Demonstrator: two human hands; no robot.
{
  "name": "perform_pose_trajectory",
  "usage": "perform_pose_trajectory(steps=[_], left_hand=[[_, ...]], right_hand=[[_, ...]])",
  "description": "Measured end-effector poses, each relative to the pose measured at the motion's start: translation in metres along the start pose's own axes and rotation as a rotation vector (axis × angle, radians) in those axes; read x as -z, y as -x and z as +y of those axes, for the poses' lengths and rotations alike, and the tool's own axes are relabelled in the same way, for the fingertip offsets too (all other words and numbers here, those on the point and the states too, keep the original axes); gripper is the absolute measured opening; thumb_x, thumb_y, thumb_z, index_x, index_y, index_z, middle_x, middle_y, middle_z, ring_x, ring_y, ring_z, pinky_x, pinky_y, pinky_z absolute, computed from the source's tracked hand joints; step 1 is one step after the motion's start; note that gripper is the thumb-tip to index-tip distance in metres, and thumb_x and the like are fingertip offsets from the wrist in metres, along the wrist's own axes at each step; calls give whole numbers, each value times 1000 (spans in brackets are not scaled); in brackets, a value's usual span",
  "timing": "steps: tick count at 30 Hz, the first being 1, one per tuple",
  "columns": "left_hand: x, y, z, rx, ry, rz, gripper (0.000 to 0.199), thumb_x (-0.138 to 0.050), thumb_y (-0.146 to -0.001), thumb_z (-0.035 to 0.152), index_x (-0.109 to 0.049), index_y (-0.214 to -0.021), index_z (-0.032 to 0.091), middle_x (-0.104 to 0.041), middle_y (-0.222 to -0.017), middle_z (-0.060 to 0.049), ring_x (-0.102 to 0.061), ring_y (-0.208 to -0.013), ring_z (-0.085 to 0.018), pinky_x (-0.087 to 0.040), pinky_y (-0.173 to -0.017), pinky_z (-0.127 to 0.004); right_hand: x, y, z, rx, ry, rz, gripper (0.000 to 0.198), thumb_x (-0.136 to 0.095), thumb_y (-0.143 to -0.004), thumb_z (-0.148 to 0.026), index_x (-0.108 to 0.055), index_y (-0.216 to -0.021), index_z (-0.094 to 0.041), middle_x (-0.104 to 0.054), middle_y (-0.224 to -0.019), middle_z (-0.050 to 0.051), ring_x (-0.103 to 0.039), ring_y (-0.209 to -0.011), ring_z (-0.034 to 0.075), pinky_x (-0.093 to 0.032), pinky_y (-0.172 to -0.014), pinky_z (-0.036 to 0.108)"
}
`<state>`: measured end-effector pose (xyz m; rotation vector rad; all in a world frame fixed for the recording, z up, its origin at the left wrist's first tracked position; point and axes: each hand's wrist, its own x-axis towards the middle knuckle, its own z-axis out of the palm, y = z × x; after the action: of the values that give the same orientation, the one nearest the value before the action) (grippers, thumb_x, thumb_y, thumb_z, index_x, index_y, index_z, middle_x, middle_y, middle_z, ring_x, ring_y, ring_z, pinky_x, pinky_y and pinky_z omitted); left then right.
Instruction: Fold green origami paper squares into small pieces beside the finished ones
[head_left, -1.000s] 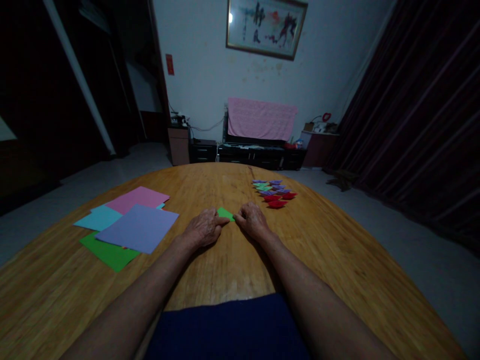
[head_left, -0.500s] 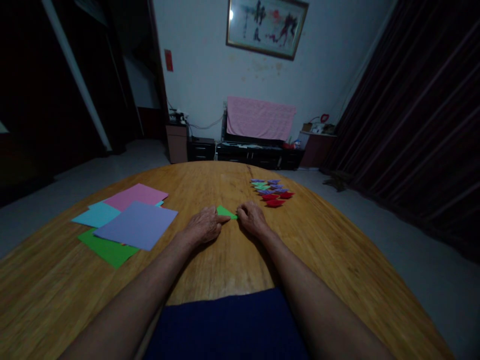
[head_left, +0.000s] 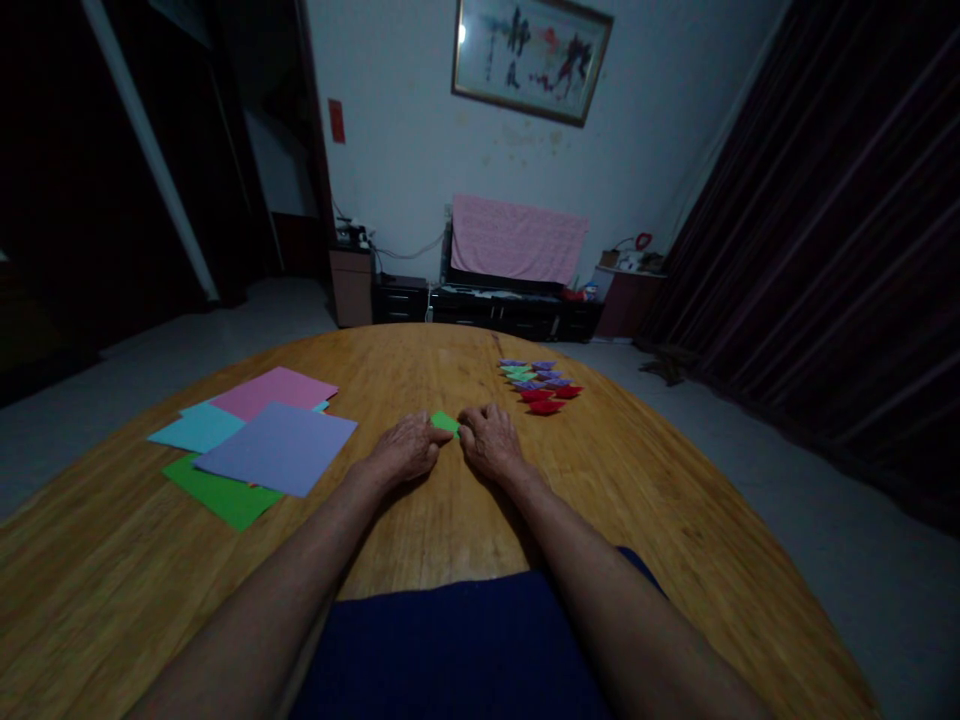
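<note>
A small piece of folded green paper (head_left: 444, 422) lies on the wooden table between my hands. My left hand (head_left: 407, 446) presses on its left side, index finger reaching along the near edge and the other fingers curled. At the paper's right end, my right hand (head_left: 490, 438) has its fingers bent and pinched on the corner. Both hands hide parts of the paper, so its full folded shape does not show.
Square paper sheets overlap at the left: purple (head_left: 277, 447), pink (head_left: 276, 390), light blue (head_left: 196, 428) and green (head_left: 225, 492). Several small folded paper boats, red (head_left: 546, 408), purple and pale green, stand in rows at the right. The round table (head_left: 637, 500) spans the foreground.
My right hand has moved left, closer to my left hand, and covers more of the green paper. Less of the paper shows. The view has shifted slightly.
</note>
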<state>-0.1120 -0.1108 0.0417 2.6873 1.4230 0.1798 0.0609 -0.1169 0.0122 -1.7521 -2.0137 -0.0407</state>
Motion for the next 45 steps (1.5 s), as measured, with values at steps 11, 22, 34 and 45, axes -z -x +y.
perform_pose_trajectory(steps=[11,22,34,45], left_hand=[[10,11,-18,94,69,8,39,-44,-86,22,-74,-110,30,-69,-100,-8,-62,-96,-23,-45,-85,-32],[3,8,-36,100,137,20,41,-46,-82,21,-74,-110,30,-71,-105,-10,-64,-100,-29,-46,-85,-38],[3,8,-35,139,165,17,39,-48,-81,21,-74,-109,28,-71,-110,-11,-64,-102,-29,-46,-85,-37],[8,8,-34,127,166,-26,41,-46,-81,22,-74,-110,29,-73,-108,-9,-65,-105,-26,-46,-87,-34]], right_hand=[[-3,-3,8,38,-10,-47,26,-47,-95,-25,-66,-113,-27,-56,-108,9,-48,-100,23,-35,-85,32],[-6,0,0,-24,42,31,31,-49,-94,-40,-61,-110,-17,-57,-109,12,-49,-98,26,-35,-85,35],[-4,-4,13,6,-58,-41,36,-44,-86,-9,-64,-112,-23,-56,-108,9,-49,-97,23,-36,-82,31],[-6,-3,5,48,-111,32,18,-63,-81,-33,-65,-91,-18,-59,-98,8,-50,-96,23,-37,-85,34]])
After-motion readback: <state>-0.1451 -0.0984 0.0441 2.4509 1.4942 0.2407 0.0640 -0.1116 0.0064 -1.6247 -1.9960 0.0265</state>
